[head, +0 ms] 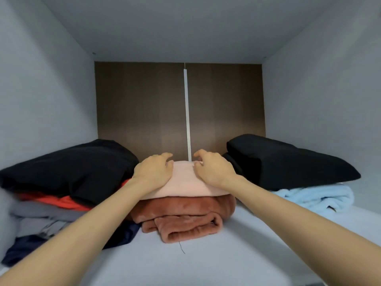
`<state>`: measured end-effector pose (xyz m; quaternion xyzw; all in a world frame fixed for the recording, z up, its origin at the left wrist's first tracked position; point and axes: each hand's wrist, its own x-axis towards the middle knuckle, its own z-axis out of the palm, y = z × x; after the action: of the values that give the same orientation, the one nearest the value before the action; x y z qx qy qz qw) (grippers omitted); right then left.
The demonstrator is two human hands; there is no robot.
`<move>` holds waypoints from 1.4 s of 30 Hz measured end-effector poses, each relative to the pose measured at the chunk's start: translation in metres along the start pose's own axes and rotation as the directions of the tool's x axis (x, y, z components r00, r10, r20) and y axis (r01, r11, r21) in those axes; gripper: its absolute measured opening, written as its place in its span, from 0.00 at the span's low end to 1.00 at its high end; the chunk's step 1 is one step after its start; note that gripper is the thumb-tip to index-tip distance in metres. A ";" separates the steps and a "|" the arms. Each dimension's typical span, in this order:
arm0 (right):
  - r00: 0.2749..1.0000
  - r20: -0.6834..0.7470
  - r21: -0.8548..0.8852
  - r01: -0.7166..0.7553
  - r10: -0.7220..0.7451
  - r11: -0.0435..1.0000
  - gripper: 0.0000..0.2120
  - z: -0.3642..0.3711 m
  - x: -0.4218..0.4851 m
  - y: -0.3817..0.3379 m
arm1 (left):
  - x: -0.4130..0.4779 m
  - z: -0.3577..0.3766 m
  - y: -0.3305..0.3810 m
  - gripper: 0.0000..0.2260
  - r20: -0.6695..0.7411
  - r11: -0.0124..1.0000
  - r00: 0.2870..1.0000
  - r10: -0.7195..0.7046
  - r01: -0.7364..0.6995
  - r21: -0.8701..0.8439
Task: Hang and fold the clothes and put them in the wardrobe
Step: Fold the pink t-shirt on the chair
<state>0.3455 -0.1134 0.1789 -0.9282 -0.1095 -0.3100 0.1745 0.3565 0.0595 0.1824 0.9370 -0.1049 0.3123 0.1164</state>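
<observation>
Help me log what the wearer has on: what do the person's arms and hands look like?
No sleeves show: the left forearm and right forearm are bare to the frame edge. The left hand and right hand wear no gloves; no watch, bracelet or ring is visible.
</observation>
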 end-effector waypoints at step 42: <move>0.926 -0.082 0.152 -0.353 0.368 0.923 0.11 -0.263 -0.624 0.031 | -0.514 -0.121 0.276 0.17 0.005 0.769 0.912 0.411 -0.344 -0.539</move>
<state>-0.2754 -0.3045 -0.0161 -0.9001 0.0525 -0.3147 0.2966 -0.1882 -0.1045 0.0054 0.8454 -0.3797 0.2302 0.2970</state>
